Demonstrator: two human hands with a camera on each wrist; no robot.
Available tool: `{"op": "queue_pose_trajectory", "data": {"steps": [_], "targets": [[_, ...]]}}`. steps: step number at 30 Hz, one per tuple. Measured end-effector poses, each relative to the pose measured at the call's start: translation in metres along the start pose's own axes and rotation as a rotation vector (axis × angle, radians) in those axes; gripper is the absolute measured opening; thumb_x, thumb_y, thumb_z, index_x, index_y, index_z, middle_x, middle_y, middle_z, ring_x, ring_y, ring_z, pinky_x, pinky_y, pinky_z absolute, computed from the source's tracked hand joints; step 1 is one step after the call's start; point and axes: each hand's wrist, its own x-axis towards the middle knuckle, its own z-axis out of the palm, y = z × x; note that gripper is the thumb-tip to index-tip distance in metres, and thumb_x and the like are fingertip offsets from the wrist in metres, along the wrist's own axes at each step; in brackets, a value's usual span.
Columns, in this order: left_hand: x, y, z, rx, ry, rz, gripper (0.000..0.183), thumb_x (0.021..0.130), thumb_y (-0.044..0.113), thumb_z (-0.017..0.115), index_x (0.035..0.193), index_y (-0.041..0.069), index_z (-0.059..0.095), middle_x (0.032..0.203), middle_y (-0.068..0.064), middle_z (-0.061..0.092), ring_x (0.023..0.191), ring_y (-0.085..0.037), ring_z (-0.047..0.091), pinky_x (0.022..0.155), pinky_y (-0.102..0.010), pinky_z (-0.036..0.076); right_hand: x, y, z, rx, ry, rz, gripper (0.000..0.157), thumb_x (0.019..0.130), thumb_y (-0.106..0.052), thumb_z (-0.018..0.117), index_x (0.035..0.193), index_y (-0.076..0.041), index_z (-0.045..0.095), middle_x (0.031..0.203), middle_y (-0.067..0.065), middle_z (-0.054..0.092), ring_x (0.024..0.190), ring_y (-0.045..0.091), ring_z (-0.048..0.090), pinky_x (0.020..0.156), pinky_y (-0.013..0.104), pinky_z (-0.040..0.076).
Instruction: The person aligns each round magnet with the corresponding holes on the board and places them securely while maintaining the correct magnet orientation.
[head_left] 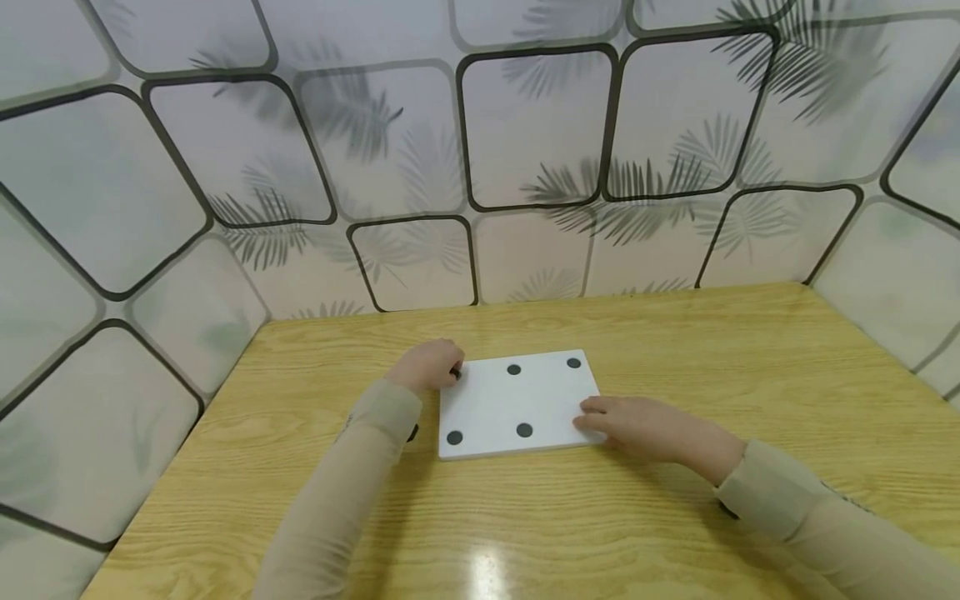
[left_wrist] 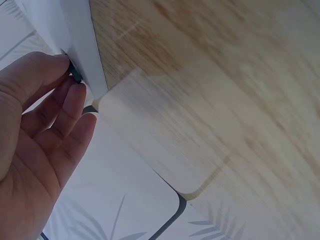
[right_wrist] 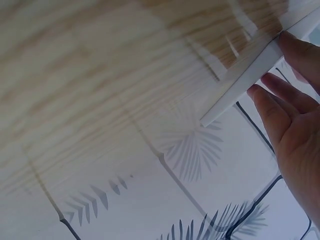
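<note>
A white rectangular board (head_left: 491,404) with several dark round spots lies flat on the table. My left hand (head_left: 427,365) is at its far left corner. There its thumb and forefinger pinch a small dark piece (left_wrist: 75,74), held close against the board's surface; the other fingers are loosely bent. My right hand (head_left: 641,427) is at the board's near right corner, its fingers extended over the top. In the right wrist view, the thumb (right_wrist: 300,52) touches the board's edge (right_wrist: 240,87). The hand hides that corner from the head view.
The board lies on a glossy wood-grain table (head_left: 300,500), with a bright reflection near its front. Behind and at both sides rises a pale wall covering (head_left: 532,142) with rounded dark outlines and leaf prints.
</note>
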Motion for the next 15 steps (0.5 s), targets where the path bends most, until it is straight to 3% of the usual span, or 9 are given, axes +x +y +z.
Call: {"op": "queue_pose_trajectory", "data": {"steps": [15], "targets": [[-0.0001,-0.0024,0.0049,0.032,0.044,0.032,0.012,0.086,0.01,0.056,0.076,0.007,0.061,0.076,-0.002,0.054,0.064,-0.013,0.044,0.058,-0.026,0.04,0.0,-0.0015,-0.0031,0.002,-0.008,0.012,0.039,0.076,-0.001,0.066,0.113,-0.007,0.057,0.116,0.016,0.053,0.103,0.029,0.053,0.081,0.039,0.046]]}}
